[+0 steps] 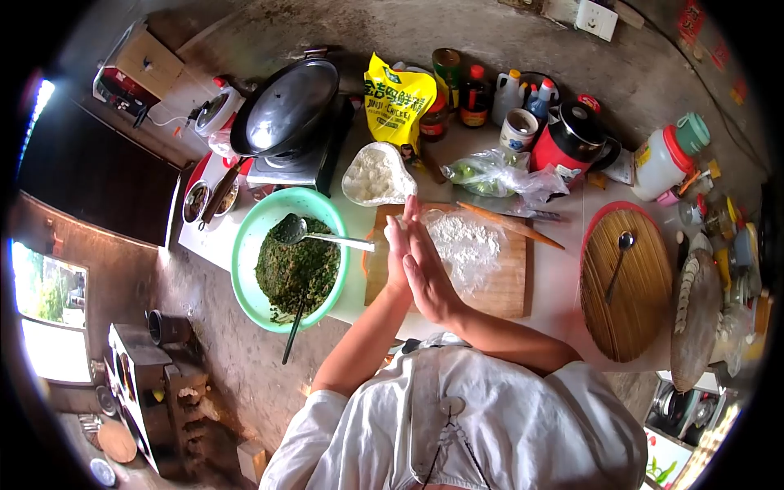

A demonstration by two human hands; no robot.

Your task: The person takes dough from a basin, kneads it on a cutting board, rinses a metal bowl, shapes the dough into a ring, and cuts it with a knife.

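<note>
My left hand [397,260] and my right hand [433,282] are pressed palm to palm, fingers stretched upward. A small whitish piece, apparently dough [394,224], shows at the fingers; the rest between the palms is hidden. Below them lies a wooden board [502,300] with a patch of white flour [467,245] and a thin wooden rolling pin [510,225] across its far edge. Just beyond my fingertips stands a bowl of flour [376,175]. To the left, a mint-green basin [245,282] holds chopped green filling [298,265], a metal spoon [339,241] and dark chopsticks [291,335].
A lidded wok [290,106] sits on a stove at back left. Behind the board are a yellow seasoning bag [398,102], bottles, a plastic bag of green vegetables [498,173] and a red kettle [567,143]. At right, a spoon [618,265] rests on a round woven tray [625,327].
</note>
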